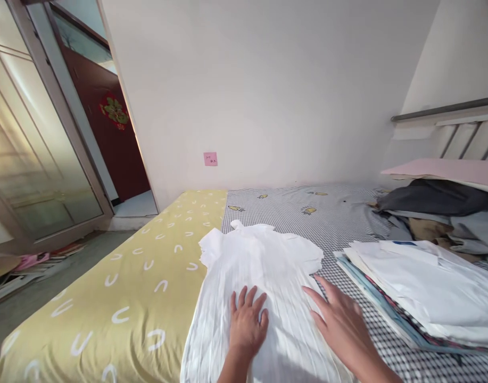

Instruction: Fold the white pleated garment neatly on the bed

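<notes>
A white short-sleeved dress or long blouse [263,255] lies spread out on the bed, its collar and sleeves toward the wall. My left hand [247,322] rests flat on its middle, fingers spread. Over the garment's right edge, just below the right sleeve, is my right hand [335,314], with its fingers apart and nothing held between them. Fine pleats or creases run lengthwise through the cloth. The lower end of the garment runs out of view at the bottom.
On the right stands a stack of folded clothes [419,287], a white one on top. Behind it are heaped dark garments [435,197] under a pink board [447,169]. A yellow sheet [140,298] covers the bed's left side; a checked sheet [275,205] covers the right.
</notes>
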`<state>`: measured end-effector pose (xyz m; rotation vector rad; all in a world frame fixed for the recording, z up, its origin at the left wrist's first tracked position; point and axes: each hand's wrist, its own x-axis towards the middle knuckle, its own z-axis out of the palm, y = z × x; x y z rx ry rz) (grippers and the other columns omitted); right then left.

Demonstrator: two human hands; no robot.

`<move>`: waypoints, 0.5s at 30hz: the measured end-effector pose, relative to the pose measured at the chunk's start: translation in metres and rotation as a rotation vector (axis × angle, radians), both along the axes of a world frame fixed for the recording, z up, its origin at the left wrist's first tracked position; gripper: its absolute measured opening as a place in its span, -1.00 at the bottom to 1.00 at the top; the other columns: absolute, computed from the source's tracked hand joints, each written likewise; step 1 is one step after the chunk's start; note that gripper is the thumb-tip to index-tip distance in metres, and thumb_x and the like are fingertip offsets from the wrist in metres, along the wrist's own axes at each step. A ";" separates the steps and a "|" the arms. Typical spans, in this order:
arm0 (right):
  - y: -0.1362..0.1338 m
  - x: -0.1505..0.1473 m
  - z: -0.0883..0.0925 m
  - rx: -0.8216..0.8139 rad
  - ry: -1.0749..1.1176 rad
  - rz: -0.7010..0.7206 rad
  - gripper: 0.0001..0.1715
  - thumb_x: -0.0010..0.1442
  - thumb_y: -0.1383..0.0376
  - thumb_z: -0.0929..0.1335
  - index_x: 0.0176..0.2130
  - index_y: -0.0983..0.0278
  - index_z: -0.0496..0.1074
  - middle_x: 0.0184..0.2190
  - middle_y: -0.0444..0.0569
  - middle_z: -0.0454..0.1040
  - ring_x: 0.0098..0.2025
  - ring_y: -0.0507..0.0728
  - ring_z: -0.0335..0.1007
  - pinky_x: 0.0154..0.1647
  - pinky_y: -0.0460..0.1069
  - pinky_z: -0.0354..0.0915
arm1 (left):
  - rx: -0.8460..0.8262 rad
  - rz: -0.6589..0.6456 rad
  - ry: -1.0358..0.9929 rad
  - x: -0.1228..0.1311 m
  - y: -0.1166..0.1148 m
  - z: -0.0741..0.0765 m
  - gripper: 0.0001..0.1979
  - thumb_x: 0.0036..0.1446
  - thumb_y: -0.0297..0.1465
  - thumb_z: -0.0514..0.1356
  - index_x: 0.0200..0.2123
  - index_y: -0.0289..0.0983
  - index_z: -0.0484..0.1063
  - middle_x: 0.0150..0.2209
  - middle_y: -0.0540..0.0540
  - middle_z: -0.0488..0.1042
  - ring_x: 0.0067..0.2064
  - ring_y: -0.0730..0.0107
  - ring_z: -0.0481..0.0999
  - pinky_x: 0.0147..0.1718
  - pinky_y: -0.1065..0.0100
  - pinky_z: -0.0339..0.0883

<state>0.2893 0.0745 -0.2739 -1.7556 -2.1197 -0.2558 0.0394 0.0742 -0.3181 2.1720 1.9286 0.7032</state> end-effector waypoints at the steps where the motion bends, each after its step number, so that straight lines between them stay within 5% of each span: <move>1: 0.010 -0.016 0.000 0.006 0.065 0.077 -0.41 0.28 0.24 0.25 0.24 -0.03 0.48 0.42 0.00 0.27 0.34 0.38 0.31 0.29 0.32 0.24 | 0.001 0.001 -0.006 0.000 0.000 0.000 -0.54 0.36 -0.21 0.05 0.26 0.12 0.44 0.40 0.08 0.36 0.48 0.04 0.16 0.48 -0.24 -0.16; 4: 0.040 -0.062 -0.010 -0.098 0.189 0.225 -0.36 0.35 0.24 0.21 0.36 0.01 0.35 0.47 0.00 0.19 0.36 0.27 0.30 0.32 0.21 0.25 | 0.004 0.002 -0.040 0.001 -0.001 0.001 -0.56 0.36 -0.17 0.06 0.25 0.14 0.45 0.40 0.08 0.36 0.48 0.02 0.16 0.48 -0.25 -0.19; 7: 0.061 -0.091 -0.027 -0.297 0.140 0.225 -0.38 0.43 0.15 0.17 0.41 -0.02 0.27 0.50 -0.04 0.14 0.49 0.29 0.08 0.43 0.30 0.08 | 0.005 0.009 -0.062 0.003 -0.003 0.003 -0.57 0.35 -0.19 0.09 0.24 0.14 0.47 0.39 0.09 0.37 0.48 0.01 0.17 0.48 -0.25 -0.18; 10: 0.070 -0.100 -0.036 -0.391 0.080 0.186 -0.39 0.49 0.06 0.09 0.43 -0.10 0.23 0.52 -0.14 0.09 0.55 0.32 -0.13 0.48 0.38 -0.12 | 0.016 0.038 -0.056 0.005 -0.004 0.003 -0.57 0.36 -0.20 0.09 0.24 0.17 0.45 0.38 0.13 0.39 0.47 0.07 0.20 0.49 -0.22 -0.12; 15: 0.077 -0.099 -0.038 -0.392 0.075 0.161 -0.38 0.50 0.04 0.07 0.44 -0.16 0.17 0.53 -0.22 0.03 0.56 0.32 -0.18 0.48 0.41 -0.19 | 0.030 0.067 0.000 0.009 -0.003 0.002 -0.54 0.37 -0.19 0.09 0.30 0.20 0.38 0.38 0.16 0.38 0.46 0.10 0.22 0.48 -0.20 -0.03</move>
